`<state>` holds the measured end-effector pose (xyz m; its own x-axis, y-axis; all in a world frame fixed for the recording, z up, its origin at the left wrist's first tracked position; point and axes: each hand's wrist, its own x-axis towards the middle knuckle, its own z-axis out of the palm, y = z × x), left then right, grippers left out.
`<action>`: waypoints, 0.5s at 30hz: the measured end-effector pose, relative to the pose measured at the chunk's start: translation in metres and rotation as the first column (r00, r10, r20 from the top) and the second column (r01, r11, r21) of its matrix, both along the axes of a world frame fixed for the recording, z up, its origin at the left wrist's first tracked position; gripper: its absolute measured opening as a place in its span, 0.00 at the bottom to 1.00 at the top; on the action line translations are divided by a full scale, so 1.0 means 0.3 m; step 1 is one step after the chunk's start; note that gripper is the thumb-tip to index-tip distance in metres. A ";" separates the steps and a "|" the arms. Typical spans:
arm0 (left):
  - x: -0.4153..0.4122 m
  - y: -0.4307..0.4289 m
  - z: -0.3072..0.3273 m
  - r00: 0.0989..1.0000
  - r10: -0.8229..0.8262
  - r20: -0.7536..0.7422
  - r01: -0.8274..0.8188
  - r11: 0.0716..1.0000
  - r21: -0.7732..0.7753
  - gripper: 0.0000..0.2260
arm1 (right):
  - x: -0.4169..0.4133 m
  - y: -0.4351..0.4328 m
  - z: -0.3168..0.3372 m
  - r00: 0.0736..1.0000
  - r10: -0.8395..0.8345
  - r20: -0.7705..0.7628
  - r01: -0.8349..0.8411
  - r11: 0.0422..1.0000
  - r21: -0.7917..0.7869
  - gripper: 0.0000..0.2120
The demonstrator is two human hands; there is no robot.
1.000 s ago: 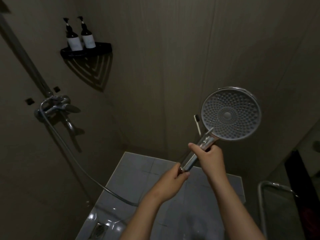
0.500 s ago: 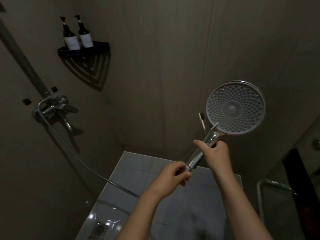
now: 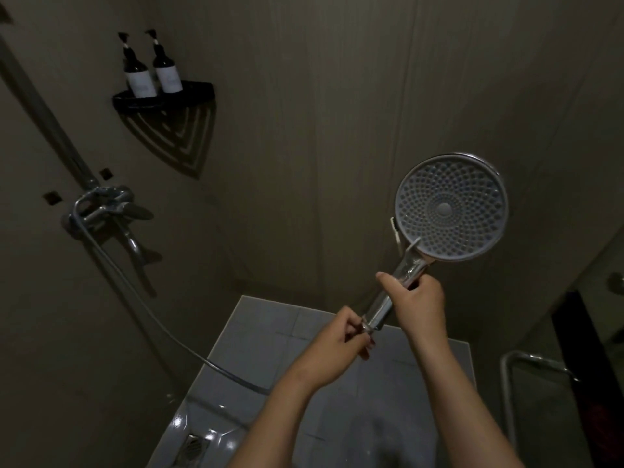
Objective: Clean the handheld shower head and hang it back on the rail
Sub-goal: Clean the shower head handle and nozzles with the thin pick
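The shower head (image 3: 451, 207) is up in the air before the wall, its face toward the camera, the right hand (image 3: 416, 300) closed around its handle and the left hand (image 3: 339, 346) pinching the handle's lower end.

Dim shower stall, beige panel walls (image 3: 337, 96) with vertical seams. Pale grey tiled floor (image 3: 270, 332), wet sheen, square drain (image 3: 194, 445) at near left. Black corner shelf (image 3: 189, 92) high on wall, two dark pump bottles (image 3: 150, 67) on it. Chrome mixer tap (image 3: 108, 204) on left wall.
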<state>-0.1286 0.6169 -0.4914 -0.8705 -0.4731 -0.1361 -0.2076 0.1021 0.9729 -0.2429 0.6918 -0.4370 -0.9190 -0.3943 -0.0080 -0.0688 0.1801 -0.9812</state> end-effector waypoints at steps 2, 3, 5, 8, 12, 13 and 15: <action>0.007 0.001 0.004 0.999 0.001 -0.036 0.000 1.000 0.030 0.04 | -0.004 0.004 0.001 1.000 -0.005 -0.003 0.005 1.000 -0.006 0.11; 0.010 0.002 0.005 0.999 0.012 -0.053 -0.010 0.999 0.032 0.06 | -0.006 0.005 0.001 1.000 -0.006 -0.002 0.006 1.000 -0.007 0.10; 0.013 0.004 0.006 0.996 0.062 -0.066 -0.061 0.998 0.011 0.09 | -0.010 0.004 -0.003 1.000 -0.009 -0.004 0.009 1.000 -0.002 0.10; 0.012 0.004 0.007 0.986 0.145 -0.088 -0.151 0.987 -0.062 0.14 | -0.012 0.002 -0.005 1.000 -0.003 0.006 0.003 1.000 0.001 0.11; 0.017 0.005 0.008 0.968 0.217 -0.126 -0.234 0.963 -0.135 0.16 | -0.002 -0.002 -0.006 1.000 0.003 0.008 -0.003 1.000 -0.015 0.10; 0.017 0.004 0.010 0.966 0.223 -0.132 -0.240 0.961 -0.139 0.16 | 0.001 -0.003 -0.006 1.000 -0.002 0.014 0.002 1.000 -0.023 0.10; 0.019 -0.004 0.016 0.969 0.208 -0.133 -0.224 0.966 -0.125 0.15 | -0.001 0.000 -0.008 0.999 -0.018 0.031 0.019 0.999 -0.046 0.10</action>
<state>-0.1228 0.6158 -0.4866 -0.7515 -0.6585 0.0413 -0.1243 0.2029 0.9713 -0.2431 0.6918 -0.4395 -0.9257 -0.3777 -0.0185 -0.0356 0.1357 -0.9901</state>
